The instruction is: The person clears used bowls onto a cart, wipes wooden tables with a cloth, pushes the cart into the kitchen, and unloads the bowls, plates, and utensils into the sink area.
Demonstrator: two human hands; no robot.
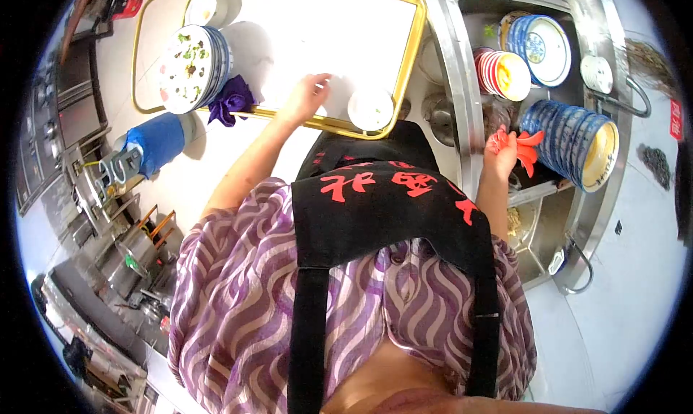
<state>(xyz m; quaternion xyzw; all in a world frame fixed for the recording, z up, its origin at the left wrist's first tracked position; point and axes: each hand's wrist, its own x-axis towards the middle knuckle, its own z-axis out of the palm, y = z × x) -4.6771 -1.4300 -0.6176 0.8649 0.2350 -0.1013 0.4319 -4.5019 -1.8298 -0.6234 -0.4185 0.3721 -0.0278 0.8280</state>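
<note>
Over the near edge of a white cart top with a gold rim [415,53], my left hand [310,96] has its fingers partly bent and holds nothing that I can see. A white bowl [370,109] sits right of it, and a purple cloth [232,101] lies left of it. Beyond the cloth is a stack of plates [189,67] with green scraps on top. At the sink's near side my right hand [502,151] grips several red spoons [529,151], beside a leaning stack of blue-patterned bowls [570,143].
The metal sink [455,75] holds red-striped bowls [505,75] and blue-rimmed plates [541,49]. A small bowl stack [597,73] stands by the faucet [635,100]. A blue container [155,143] and stove equipment are at the left.
</note>
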